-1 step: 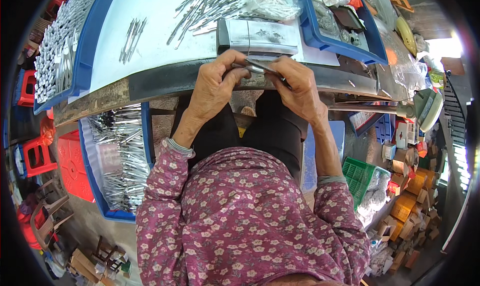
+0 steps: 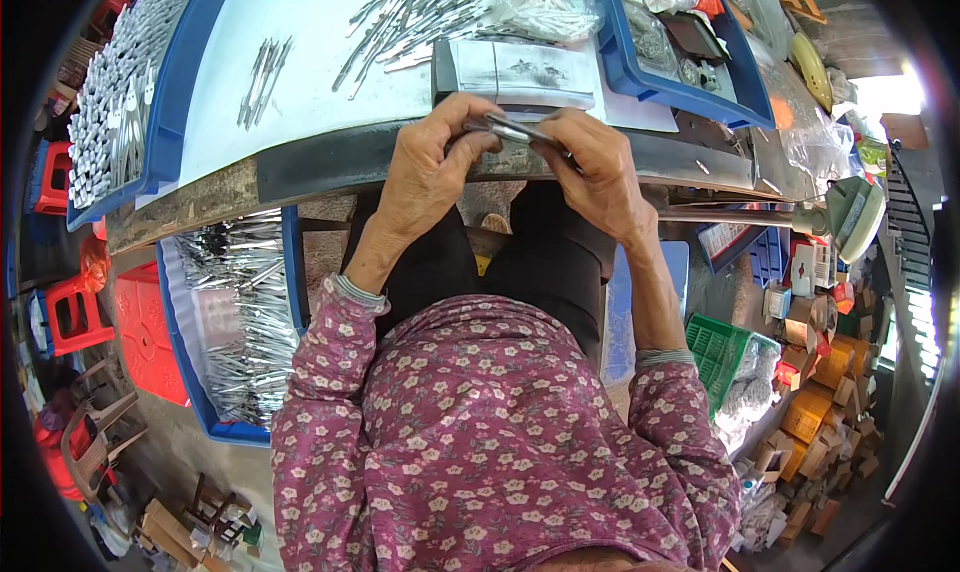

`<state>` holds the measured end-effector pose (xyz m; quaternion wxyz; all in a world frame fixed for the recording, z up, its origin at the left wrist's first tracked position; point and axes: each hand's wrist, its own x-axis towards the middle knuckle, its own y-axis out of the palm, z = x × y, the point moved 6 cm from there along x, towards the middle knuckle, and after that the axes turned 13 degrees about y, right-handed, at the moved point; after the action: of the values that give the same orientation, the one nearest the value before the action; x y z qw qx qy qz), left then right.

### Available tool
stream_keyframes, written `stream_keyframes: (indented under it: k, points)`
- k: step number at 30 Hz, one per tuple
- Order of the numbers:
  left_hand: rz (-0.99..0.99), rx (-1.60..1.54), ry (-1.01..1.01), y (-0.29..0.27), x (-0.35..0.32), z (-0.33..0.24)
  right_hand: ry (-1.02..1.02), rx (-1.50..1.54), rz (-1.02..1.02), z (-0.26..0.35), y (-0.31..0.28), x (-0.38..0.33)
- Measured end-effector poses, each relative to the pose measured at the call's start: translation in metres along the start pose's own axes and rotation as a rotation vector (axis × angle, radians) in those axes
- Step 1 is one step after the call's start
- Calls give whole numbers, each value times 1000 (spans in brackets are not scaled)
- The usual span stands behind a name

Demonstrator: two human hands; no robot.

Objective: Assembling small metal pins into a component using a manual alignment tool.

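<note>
Left hand (image 2: 432, 169): finger and thumb pinch one end of a thin metal piece (image 2: 513, 132).
Right hand (image 2: 602, 172): pinches the other end, maybe to keep it steady.
Where it is: between the hands, over the tabletop's (image 2: 215, 190) near edge.
Paper-topped box (image 2: 540, 70): just past the hands, partly blocking the way to some metal strips (image 2: 415, 22).
Blue tray (image 2: 690, 100): right side; its walls likely stop things rolling off.

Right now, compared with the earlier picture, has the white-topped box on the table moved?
No: the white-topped box shows no visible shift either way against the right-hand blue tray beside it.
</note>
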<state>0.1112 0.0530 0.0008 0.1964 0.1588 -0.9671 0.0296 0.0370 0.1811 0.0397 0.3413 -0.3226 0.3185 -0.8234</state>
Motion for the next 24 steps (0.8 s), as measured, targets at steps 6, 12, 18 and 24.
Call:
stream_keyframes:
  k: [6, 12, 18, 24]
  points:
    - [-111, 307, 212, -8, 25, -9, -113, -153, -57, 3, -14, 27]
    - [-178, 566, 351, -8, 45, -4, -170, -286, -100, -7, -15, 45]
    - [-132, 735, 456, -2, 50, 2, -58, -191, -18, -32, -11, 50]
    - [-103, 660, 349, -7, 48, 11, 210, 262, -139, -30, -30, 57]
